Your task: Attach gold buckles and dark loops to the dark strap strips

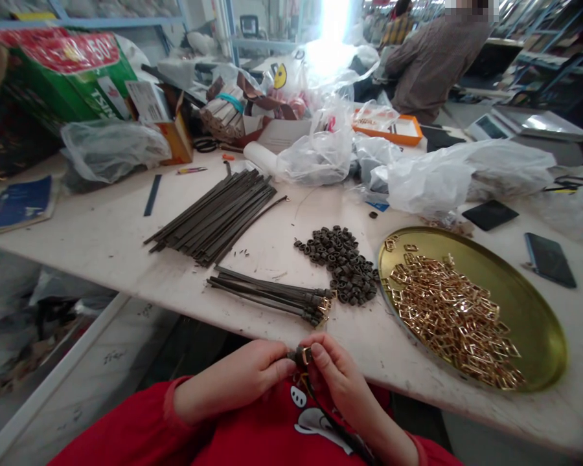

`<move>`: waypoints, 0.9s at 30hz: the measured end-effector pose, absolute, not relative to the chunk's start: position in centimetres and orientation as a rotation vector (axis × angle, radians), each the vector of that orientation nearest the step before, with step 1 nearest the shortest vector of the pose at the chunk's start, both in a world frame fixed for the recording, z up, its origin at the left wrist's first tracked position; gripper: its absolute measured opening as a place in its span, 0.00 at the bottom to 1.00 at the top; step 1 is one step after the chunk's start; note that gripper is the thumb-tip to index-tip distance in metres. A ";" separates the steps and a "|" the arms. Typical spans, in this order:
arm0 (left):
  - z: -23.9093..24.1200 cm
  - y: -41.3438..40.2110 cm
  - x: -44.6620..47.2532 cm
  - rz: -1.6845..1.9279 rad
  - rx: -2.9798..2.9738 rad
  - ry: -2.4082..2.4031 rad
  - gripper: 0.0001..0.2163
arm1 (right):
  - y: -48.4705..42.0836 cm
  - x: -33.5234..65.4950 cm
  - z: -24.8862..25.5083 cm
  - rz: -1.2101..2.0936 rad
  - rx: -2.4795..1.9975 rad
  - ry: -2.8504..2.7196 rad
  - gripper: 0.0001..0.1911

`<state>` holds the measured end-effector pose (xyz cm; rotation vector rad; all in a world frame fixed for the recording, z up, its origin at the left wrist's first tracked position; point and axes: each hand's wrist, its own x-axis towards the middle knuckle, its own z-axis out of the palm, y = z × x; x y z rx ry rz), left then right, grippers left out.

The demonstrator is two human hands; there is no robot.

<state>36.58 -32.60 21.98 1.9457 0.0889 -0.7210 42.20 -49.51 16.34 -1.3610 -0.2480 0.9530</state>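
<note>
Close to my body, below the table's front edge, both hands meet at a dark strap (333, 417) with a gold buckle (306, 355) at its end. My left hand (260, 370) pinches the strap end beside the buckle. The fingers of my right hand (337, 372) close on the strap at the buckle's other side, and its long tail hangs down beneath that hand. Just beyond lie several straps with buckles (267, 296). Farther off are a stack of plain dark straps (218, 217) and a heap of small dark loops (347, 265).
A round gold tray (547, 330) with many gold buckles (454, 317) stands on the right. Near it lies a phone (548, 259). Plastic bags (427, 178) and an orange box (393, 129) line the back. A blue booklet (17, 204) is at left. Another person (432, 58) is beyond the table.
</note>
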 end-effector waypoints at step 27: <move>22.0 -31.9 36.3 -0.633 2.225 0.011 0.13 | -49.1 43.8 18.8 0.104 -2.073 -1.543 0.09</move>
